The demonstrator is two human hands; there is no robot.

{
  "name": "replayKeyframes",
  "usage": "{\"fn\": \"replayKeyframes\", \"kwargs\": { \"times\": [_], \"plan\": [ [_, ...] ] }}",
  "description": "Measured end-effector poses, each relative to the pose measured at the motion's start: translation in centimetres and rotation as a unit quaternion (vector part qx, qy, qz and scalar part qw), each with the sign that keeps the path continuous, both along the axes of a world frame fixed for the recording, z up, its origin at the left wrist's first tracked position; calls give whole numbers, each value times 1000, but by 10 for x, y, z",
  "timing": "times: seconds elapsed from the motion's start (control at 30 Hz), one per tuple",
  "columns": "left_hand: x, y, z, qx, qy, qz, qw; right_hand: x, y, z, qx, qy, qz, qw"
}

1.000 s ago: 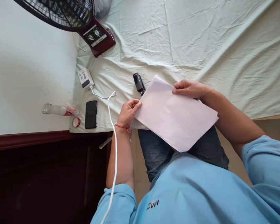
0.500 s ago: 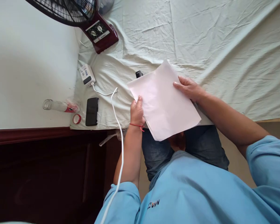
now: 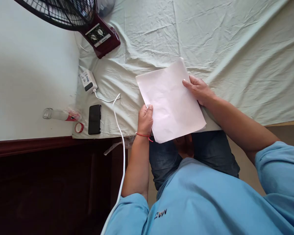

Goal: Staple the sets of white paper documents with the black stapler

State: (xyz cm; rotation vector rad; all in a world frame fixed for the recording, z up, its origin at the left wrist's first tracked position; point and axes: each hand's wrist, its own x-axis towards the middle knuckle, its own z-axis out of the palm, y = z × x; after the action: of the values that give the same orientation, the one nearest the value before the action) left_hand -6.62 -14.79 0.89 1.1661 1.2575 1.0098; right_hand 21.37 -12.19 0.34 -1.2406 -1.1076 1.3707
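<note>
Several sheets of white paper [image 3: 172,104] lie together in a loose stack, held between my two hands over the near edge of the cloth-covered table. My left hand [image 3: 145,120], with a red string at the wrist, grips the stack's left edge, thumb on top. At the upper right edge, my right hand [image 3: 198,89] pinches the paper with its thumb on top and fingers underneath. The sheets' corners sit slightly out of line at the lower right. The fingers beneath the paper are hidden.
Left of the paper are a black phone [image 3: 94,119], a white power bank-like box [image 3: 88,81] with a white cable [image 3: 123,153], a clear glass bottle [image 3: 56,114] and a red tape roll [image 3: 78,127]. A dark red fan [image 3: 104,39] stands behind on the pale tablecloth [image 3: 152,39].
The paper has turned slightly and its lower edge has shifted up and left. A small black object behind its upper left edge is now covered. Both hands keep their hold.
</note>
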Motion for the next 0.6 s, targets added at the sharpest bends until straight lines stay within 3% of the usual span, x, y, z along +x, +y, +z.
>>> {"fn": "replayKeyframes", "kwargs": {
  "times": [0.13,0.27,0.4,0.5,0.6],
  "plan": [
    [2,-7,8,-48,-64,-45,996,7,1,3,-8,6,0,1000],
    [1,-14,8,-54,-63,-30,996,5,3,3,-37,11,-22,999],
    [-9,-25,5,-43,47,-26,998,2,7,-4,-27,1,-93,995],
    [-17,-35,8,3,154,-31,988,4,9,-8,-22,-8,-98,995],
    [-20,-43,12,-6,141,-33,989,6,8,-8,-12,-15,-93,996]
  ]
}}
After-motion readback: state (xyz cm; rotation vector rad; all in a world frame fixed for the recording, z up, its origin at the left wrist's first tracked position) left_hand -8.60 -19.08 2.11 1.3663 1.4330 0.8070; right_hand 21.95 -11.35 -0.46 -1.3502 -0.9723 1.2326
